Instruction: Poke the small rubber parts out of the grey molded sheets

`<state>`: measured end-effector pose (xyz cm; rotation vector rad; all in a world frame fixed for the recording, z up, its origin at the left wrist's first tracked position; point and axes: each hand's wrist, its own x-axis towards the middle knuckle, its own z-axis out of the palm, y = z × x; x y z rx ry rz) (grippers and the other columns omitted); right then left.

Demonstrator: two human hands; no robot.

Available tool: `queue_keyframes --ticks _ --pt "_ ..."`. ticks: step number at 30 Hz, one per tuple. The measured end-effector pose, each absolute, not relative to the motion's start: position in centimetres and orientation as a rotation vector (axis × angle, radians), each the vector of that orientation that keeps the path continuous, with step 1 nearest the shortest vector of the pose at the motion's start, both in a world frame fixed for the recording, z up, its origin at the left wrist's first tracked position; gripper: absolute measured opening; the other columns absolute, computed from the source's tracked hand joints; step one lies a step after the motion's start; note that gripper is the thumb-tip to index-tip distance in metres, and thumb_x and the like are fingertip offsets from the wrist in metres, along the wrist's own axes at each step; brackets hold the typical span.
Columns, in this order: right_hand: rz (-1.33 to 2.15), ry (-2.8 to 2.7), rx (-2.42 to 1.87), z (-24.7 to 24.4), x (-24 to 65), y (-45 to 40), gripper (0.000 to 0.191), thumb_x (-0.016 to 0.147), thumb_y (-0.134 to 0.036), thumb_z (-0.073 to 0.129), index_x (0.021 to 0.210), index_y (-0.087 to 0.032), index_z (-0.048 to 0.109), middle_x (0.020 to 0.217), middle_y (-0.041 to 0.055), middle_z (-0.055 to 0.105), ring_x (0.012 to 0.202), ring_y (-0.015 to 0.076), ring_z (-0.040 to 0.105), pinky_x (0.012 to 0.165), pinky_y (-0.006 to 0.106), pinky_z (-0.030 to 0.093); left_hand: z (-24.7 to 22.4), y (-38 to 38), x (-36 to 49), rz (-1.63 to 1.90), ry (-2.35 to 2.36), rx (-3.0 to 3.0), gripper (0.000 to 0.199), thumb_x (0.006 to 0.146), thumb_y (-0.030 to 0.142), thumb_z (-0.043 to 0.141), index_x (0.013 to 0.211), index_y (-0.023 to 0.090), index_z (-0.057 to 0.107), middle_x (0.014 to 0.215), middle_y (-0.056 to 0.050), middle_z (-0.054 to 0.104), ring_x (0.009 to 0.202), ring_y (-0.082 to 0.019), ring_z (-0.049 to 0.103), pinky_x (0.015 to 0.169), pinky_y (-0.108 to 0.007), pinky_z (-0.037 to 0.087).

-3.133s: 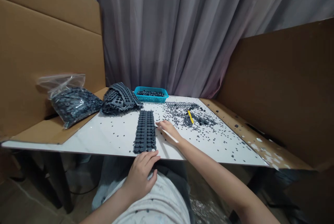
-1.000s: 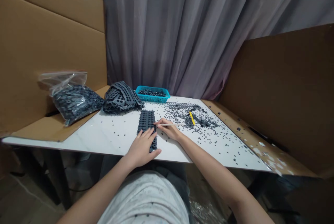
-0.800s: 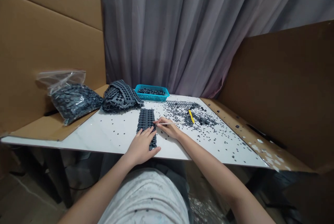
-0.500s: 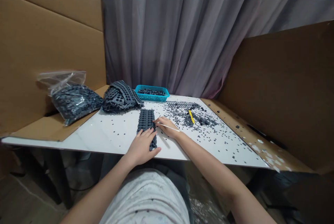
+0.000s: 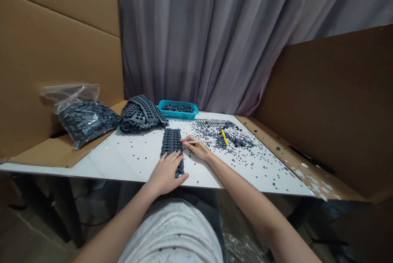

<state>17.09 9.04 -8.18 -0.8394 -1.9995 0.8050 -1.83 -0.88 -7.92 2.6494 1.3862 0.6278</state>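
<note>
A dark grey perforated sheet (image 5: 172,138) lies near the table's front edge. My left hand (image 5: 166,171) rests flat on its lower part, fingers spread, hiding some of it. At the sheet's right edge my right hand (image 5: 196,147) is closed around a thin white stick (image 5: 204,141), which points to the right over the table. The stick's tip is too small to make out against the sheet. Small dark bits (image 5: 242,150) are scattered to the right of my right hand, with a yellow tool (image 5: 224,137) among them.
At the back are a blue basket (image 5: 178,109) of dark pieces and a pile of perforated sheets (image 5: 141,113). A clear bag (image 5: 86,120) of dark rings sits at left. Cardboard walls (image 5: 331,111) flank the white table (image 5: 116,169); a grey curtain (image 5: 190,38) hangs behind.
The white stick in my right hand has swung from slanting down to nearly level, its far end now higher. My left hand stays on the sheet. The view has shifted slightly.
</note>
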Motion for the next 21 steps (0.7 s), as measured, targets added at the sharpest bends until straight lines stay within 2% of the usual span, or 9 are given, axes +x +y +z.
queue_keyframes --ticks 7,14,21 --pt "0.896 -1.970 -0.817 -8.06 17.15 8.91 0.032 0.085 -0.052 0.055 0.087 -0.021 0.057 0.102 0.0101 0.069 0.103 0.0228 0.063 0.086 0.040 0.049 -8.07 -0.81 -1.97 0.614 1.374 2.653 0.059 0.084 0.048 0.052 0.132 0.014 0.048 0.143 -0.016 0.042 0.132 -0.030 0.039 0.109 -0.052 0.027" --pt "0.893 -1.976 -0.817 -8.05 17.20 9.05 0.033 0.086 -0.054 0.053 0.087 -0.020 0.056 0.102 0.0093 0.069 0.099 0.0217 0.065 0.083 0.038 0.050 -8.28 -0.71 -2.01 0.650 1.378 2.659 0.056 0.084 0.048 0.052 0.132 0.017 0.048 0.143 -0.014 0.044 0.132 -0.029 0.040 0.109 -0.051 0.026" --pt "0.770 -2.055 -0.850 -8.31 17.27 9.10 0.021 0.089 -0.042 0.051 0.088 -0.021 0.056 0.102 0.0079 0.070 0.097 0.0205 0.065 0.082 0.035 0.049 -8.30 -0.74 -1.96 0.641 1.378 2.670 0.057 0.084 0.048 0.052 0.131 0.016 0.048 0.143 -0.015 0.044 0.132 -0.030 0.040 0.109 -0.051 0.027"
